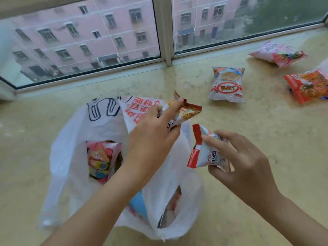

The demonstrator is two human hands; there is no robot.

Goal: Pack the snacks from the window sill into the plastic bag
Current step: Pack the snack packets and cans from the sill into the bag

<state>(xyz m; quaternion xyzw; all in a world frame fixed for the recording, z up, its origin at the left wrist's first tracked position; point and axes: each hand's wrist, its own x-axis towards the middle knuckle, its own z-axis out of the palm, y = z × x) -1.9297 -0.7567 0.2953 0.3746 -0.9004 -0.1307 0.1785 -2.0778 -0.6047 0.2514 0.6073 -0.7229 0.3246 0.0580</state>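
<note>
A white plastic bag (74, 139) lies open on the marble window sill (248, 139), with a pink snack packet (101, 160) and other packets showing inside it. My left hand (152, 137) grips an orange snack packet (188, 110) above the bag's far rim. To the right of the bag, my right hand (245, 167) holds a white and red snack packet (204, 153). Three more packets lie on the sill: a silver one (226, 86), a pink one (278, 54) and a red-orange one (307, 85).
The window frame (164, 32) and glass run along the far edge of the sill. Bare marble lies to the left of the bag and in front of my right hand.
</note>
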